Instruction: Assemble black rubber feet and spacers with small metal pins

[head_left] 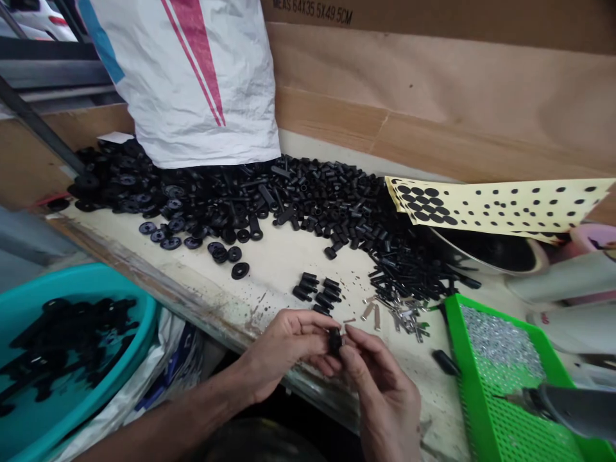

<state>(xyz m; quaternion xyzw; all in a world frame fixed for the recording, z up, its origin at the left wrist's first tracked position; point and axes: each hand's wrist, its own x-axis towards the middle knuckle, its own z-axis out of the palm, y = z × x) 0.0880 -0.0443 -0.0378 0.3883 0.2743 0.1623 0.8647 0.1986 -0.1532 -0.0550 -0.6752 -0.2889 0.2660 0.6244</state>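
Note:
A small black plastic part (334, 341) is held at the table's front edge between the fingertips of both hands. My left hand (289, 343) pinches it from the left, fingers bent around it. From the right, my right hand (382, 378) closes thumb and index finger on it; the fingers hide much of its shape. Just beyond the hands, several short black cylindrical parts (330, 292) lie in two rows. Small metal pieces (409, 319) are scattered to the right, near a heap of thin black pins (404, 273). One black cylinder (446, 362) lies alone beside the green basket.
The green basket (457, 378) holds small silvery screws (503, 340); a power screwdriver (563, 407) lies across it. Heaped black parts (312, 186) line the back, below a white sack (206, 83). Yellow sticker sheets (505, 205) rest over a metal bowl (534, 260). A teal tub (144, 301) stands left.

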